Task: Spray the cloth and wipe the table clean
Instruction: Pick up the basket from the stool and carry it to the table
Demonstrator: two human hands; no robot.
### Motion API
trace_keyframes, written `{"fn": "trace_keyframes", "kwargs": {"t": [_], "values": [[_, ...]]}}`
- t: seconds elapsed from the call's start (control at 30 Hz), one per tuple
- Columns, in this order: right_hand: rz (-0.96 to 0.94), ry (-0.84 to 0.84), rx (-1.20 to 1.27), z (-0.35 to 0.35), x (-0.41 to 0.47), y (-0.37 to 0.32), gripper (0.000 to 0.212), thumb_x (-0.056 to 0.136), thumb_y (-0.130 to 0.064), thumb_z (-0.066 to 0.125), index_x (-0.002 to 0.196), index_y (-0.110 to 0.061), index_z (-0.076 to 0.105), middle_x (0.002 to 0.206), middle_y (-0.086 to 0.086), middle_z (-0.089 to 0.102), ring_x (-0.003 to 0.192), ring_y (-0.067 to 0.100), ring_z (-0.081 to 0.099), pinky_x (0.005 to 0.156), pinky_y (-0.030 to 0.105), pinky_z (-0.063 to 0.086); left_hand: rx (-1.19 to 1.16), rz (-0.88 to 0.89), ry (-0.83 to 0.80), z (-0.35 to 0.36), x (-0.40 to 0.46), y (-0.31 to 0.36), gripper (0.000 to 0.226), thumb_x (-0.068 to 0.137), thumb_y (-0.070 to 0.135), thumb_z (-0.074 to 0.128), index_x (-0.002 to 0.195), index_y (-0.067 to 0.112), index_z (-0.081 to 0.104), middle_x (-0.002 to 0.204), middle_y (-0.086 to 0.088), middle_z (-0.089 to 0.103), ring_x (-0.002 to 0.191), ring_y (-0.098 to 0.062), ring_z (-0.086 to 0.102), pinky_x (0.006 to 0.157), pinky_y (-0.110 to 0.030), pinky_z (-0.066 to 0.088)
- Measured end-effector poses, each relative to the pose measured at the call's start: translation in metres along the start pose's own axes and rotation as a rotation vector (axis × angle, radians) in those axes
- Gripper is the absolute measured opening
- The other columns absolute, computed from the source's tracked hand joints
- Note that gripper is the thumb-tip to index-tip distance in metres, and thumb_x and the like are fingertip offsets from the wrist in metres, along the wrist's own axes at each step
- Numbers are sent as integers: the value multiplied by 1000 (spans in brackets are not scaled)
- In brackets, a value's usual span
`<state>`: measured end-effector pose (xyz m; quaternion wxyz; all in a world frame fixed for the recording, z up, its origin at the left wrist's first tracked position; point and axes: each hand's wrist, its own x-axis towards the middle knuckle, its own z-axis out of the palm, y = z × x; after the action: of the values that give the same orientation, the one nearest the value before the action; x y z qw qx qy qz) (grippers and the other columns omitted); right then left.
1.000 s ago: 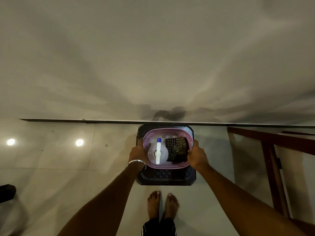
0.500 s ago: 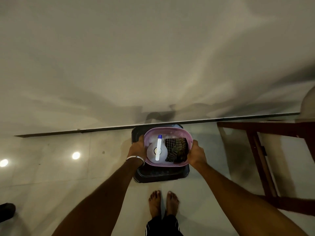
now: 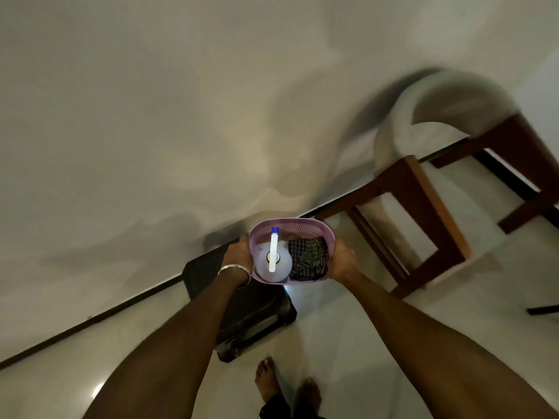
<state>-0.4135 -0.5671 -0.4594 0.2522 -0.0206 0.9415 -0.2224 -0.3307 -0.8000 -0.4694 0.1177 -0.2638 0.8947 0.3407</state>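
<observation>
Both hands, left hand and right hand, grip the pink basket tight by its sides. Inside the basket, the cloth lies beside the spray bottle. Best carry the basket level to the desk.

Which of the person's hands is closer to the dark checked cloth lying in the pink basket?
Right. The right hand grips the pink plastic basket beside the dark checked cloth; the left hand grips the opposite side, beside the clear spray bottle.
</observation>
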Motion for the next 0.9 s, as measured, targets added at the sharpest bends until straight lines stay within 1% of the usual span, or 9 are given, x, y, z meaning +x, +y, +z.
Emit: {"fn": "trace_keyframes", "kwargs": {"t": [0.23,0.33,0.4,0.47,0.53,0.6,0.7,0.8,0.9], "values": [[95,113,74,-69,-58,71,47,92,-14,63,135,-6,46,126,19,62,113,37,62,90,44,53,33,157,-48,21,-42,94,35,94,24,54,124,7,50,117,-22,64,107,-40,61,89,-38,48],[119,176,106,-92,-85,111,43,94,-14,58,135,-8,45,119,18,64,103,35,66,87,48,57,31,209,-59,40,-69,133,36,94,22,54,125,5,51,119,-23,63,109,-41,59,91,-39,46],[129,207,112,-107,-107,140,37,96,-13,55,132,-7,46,111,14,66,93,30,68,80,43,59,43,231,-79,55,-93,159,36,93,19,54,125,3,50,119,-24,61,110,-40,58,92,-39,45],[142,238,122,-119,-130,167,33,98,-16,56,129,-9,46,103,7,63,84,23,63,71,34,55,68,252,-101,69,-115,180,35,93,18,53,124,3,49,121,-26,60,111,-41,58,93,-39,45],[147,257,107,-132,-156,195,38,95,-20,63,128,-9,48,108,8,65,90,26,64,75,36,55,74,263,-131,85,-138,200,35,92,18,52,124,3,49,122,-27,59,111,-42,57,92,-39,44],[154,289,98,-142,-184,220,35,96,-21,61,127,-8,52,115,13,67,100,31,66,81,38,56,94,311,-145,101,-161,219,32,92,16,52,120,0,50,122,-27,59,111,-42,56,91,-39,43],[181,321,89,-151,-225,254,31,96,-15,60,125,-3,58,118,18,67,106,36,64,84,39,52,149,364,-209,122,-195,246,32,95,14,50,122,-3,51,127,-24,57,116,-40,54,97,-39,40],[269,367,141,-154,-264,289,40,92,-15,64,128,-2,51,120,22,65,108,40,63,86,45,52,173,429,-260,143,-223,270,38,95,17,51,129,1,50,130,-20,56,121,-38,52,99,-36,39],[362,433,185,-153,-307,319,41,92,-17,63,126,-2,48,118,22,64,103,39,64,80,44,55,198,503,-320,164,-249,293,35,96,21,49,128,6,52,129,-18,58,122,-36,52,99,-34,39]]}}
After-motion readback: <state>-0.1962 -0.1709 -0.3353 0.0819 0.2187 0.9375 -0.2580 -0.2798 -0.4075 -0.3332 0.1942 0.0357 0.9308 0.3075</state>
